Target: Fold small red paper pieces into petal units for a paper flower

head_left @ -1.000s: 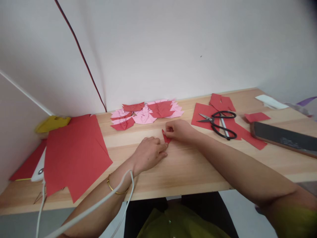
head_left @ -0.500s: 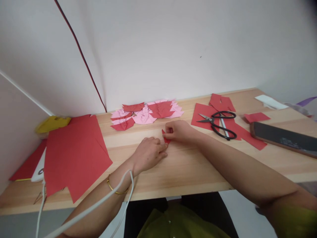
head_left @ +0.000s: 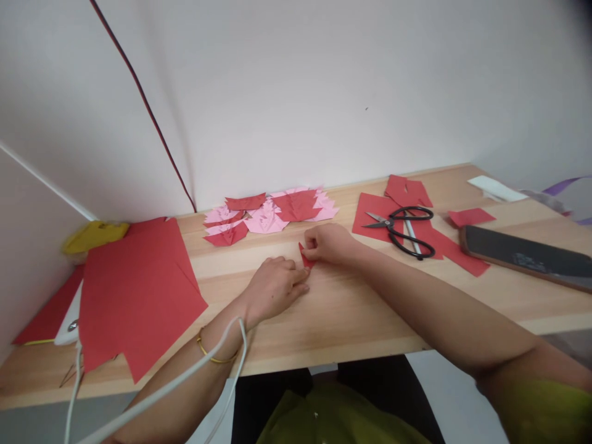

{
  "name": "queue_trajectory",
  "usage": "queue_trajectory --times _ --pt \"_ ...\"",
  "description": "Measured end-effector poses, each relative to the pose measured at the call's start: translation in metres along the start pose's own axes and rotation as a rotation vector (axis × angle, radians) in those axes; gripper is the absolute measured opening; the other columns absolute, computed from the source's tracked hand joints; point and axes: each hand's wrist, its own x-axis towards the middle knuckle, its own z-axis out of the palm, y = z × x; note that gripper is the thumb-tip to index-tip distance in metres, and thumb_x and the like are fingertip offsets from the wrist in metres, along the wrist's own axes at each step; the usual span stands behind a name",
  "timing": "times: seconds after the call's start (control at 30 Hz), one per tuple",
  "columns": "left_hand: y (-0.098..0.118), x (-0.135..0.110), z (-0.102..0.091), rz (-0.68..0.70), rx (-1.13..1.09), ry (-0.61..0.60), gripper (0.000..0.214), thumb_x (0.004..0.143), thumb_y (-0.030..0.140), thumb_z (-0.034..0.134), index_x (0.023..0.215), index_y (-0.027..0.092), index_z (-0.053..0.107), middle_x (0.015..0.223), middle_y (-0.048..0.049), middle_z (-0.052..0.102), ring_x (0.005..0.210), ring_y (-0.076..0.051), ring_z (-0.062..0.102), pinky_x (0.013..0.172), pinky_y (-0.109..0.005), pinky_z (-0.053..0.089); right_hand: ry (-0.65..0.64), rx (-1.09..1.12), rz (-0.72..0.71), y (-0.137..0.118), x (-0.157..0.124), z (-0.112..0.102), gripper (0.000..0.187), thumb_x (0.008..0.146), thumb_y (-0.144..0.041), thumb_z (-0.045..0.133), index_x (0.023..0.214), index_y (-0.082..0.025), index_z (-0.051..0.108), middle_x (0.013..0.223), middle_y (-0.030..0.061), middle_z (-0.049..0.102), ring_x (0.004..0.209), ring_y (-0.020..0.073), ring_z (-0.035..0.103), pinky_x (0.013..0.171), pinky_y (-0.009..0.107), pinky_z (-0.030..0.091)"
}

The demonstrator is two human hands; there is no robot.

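A small folded piece of red paper (head_left: 306,256) is on the wooden table between my hands, much of it hidden by fingers. My right hand (head_left: 329,243) pinches its upper edge, with the fingers curled in and the thumb against the paper. From the left, my left hand (head_left: 276,285) holds the paper's lower end down with its fingertips, the other fingers bent. Beyond my hands, several cut and folded red and pink paper pieces (head_left: 266,217) lie in overlapping rows by the wall. Black-handled scissors (head_left: 387,224) rest with blades apart on red paper (head_left: 370,209) to the right.
Large red sheets (head_left: 139,296) cover the left side, near a yellow item (head_left: 96,237). A white cable (head_left: 161,391) crosses my left forearm. At the right are a white stick (head_left: 411,233), red scraps (head_left: 472,216), a long dark object (head_left: 527,253) and a white strip (head_left: 497,187).
The view has shifted slightly, so the table's things sit a little further left. Both hands keep nearly the same pose on the red paper.
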Motion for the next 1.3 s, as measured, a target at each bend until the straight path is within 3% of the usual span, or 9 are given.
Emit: queue_trajectory --times 0.1,0.27,0.43,0.63,0.77,0.93,1.1,1.3 --pt "0.000 0.000 0.000 -0.003 0.018 0.009 0.026 0.090 0.039 0.045 0.096 0.022 0.063 0.082 -0.0047 0.062 0.082 -0.018 0.055 0.079 -0.032 0.040 0.007 0.037 -0.036 0.006 0.002 0.000 0.019 0.071 -0.036 0.059 0.063 -0.018 0.055 0.062 -0.0010 0.060 0.057 0.0112 0.047 0.052 0.024 0.025" --pt "0.000 -0.001 0.001 0.002 0.033 0.017 0.027 0.090 0.040 0.044 0.099 0.022 0.062 0.083 -0.0048 0.062 0.082 -0.019 0.055 0.078 -0.032 0.039 -0.117 0.159 -0.123 0.014 -0.007 -0.003 0.015 0.067 -0.032 0.061 0.068 -0.019 0.053 0.067 -0.0022 0.060 0.061 0.0110 0.049 0.053 0.022 0.029" --pt "0.000 -0.002 0.002 -0.015 0.016 0.018 0.029 0.090 0.040 0.045 0.107 0.023 0.061 0.088 -0.0061 0.062 0.086 -0.020 0.055 0.080 -0.033 0.040 -0.063 0.082 -0.129 0.007 -0.015 -0.005 0.019 0.062 -0.030 0.063 0.068 -0.020 0.049 0.068 -0.0023 0.059 0.060 0.0110 0.047 0.054 0.023 0.029" --pt "0.001 -0.002 0.001 -0.010 0.009 0.002 0.028 0.090 0.039 0.045 0.104 0.022 0.062 0.086 -0.0062 0.061 0.086 -0.020 0.055 0.081 -0.033 0.039 -0.112 0.147 -0.130 0.013 -0.009 -0.005 0.005 0.064 -0.020 0.052 0.067 -0.019 0.049 0.067 -0.0020 0.057 0.061 0.0108 0.045 0.053 0.022 0.030" --pt "0.002 -0.001 0.000 -0.014 0.017 -0.002 0.027 0.090 0.040 0.045 0.102 0.022 0.062 0.086 -0.0061 0.061 0.086 -0.020 0.055 0.081 -0.033 0.039 -0.152 0.178 -0.165 0.013 -0.012 -0.007 0.009 0.066 -0.026 0.056 0.071 -0.019 0.052 0.071 -0.0014 0.059 0.063 0.0114 0.048 0.055 0.022 0.031" --pt "0.002 -0.001 0.000 -0.020 0.018 -0.004 0.028 0.090 0.040 0.045 0.103 0.022 0.062 0.087 -0.0057 0.061 0.086 -0.020 0.055 0.081 -0.033 0.039 -0.080 0.081 -0.132 0.006 -0.014 -0.008 0.014 0.063 -0.028 0.060 0.068 -0.019 0.050 0.069 -0.0016 0.059 0.061 0.0114 0.047 0.054 0.023 0.030" --pt "0.002 -0.001 0.000 -0.022 0.016 -0.007 0.027 0.090 0.040 0.045 0.101 0.022 0.063 0.086 -0.0059 0.061 0.085 -0.020 0.055 0.081 -0.033 0.039 -0.139 0.157 -0.173 0.015 -0.010 -0.005 0.006 0.065 -0.021 0.052 0.070 -0.020 0.051 0.069 -0.0020 0.058 0.062 0.0112 0.047 0.054 0.021 0.031" --pt "0.003 -0.001 -0.001 -0.022 0.029 -0.008 0.028 0.090 0.040 0.045 0.100 0.021 0.062 0.085 -0.0061 0.062 0.085 -0.020 0.055 0.080 -0.033 0.039 -0.080 0.100 -0.160 0.012 -0.014 -0.004 0.016 0.064 -0.030 0.062 0.071 -0.020 0.052 0.071 -0.0014 0.060 0.062 0.0118 0.048 0.055 0.022 0.031"
